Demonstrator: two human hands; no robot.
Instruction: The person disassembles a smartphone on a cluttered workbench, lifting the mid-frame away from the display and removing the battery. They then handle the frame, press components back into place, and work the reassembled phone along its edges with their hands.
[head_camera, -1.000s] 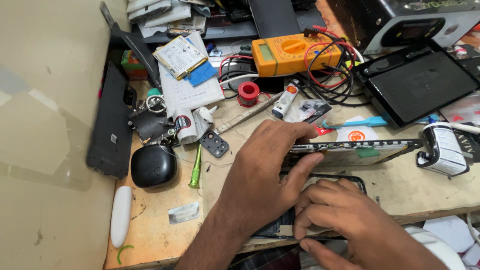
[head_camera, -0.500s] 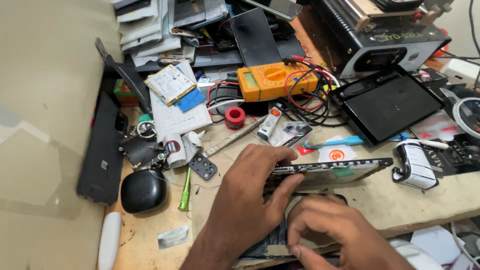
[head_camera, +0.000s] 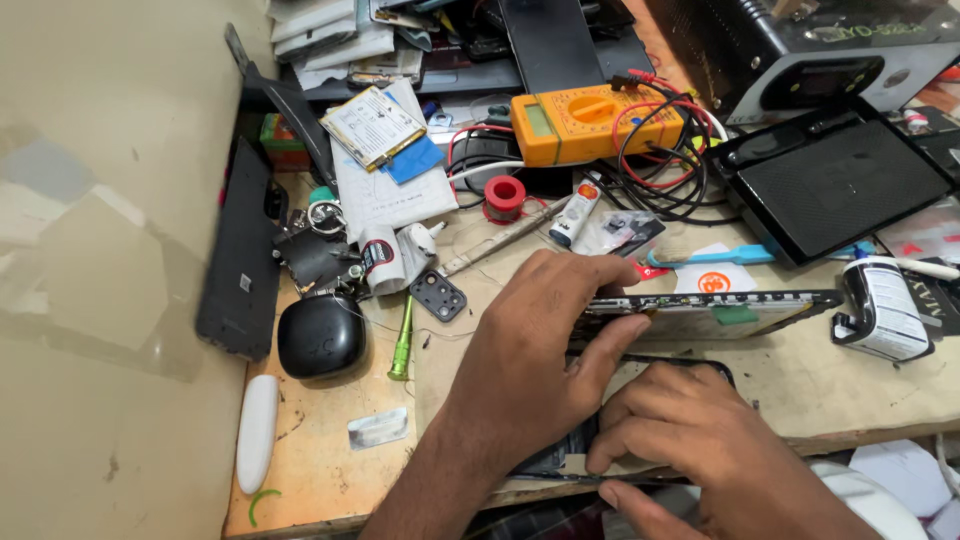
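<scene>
Pressing down at the bottom centre of the frame, the right hand (head_camera: 690, 440) lies flat on the dark phone body (head_camera: 560, 455). Just above, the left hand (head_camera: 545, 345) grips the lifted screen panel (head_camera: 720, 305) at centre right; holding it level and lifting slowly seems wisest. An orange multimeter (head_camera: 590, 120) sits at the upper centre.

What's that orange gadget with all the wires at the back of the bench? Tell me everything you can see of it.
The orange meter is a flat, plastic-looking rectangular box lying face up near the back of the bench. It has a small grey screen at its left end and a round dial in the middle. Red and black leads coil over its right end. Neither hand touches it.
</scene>
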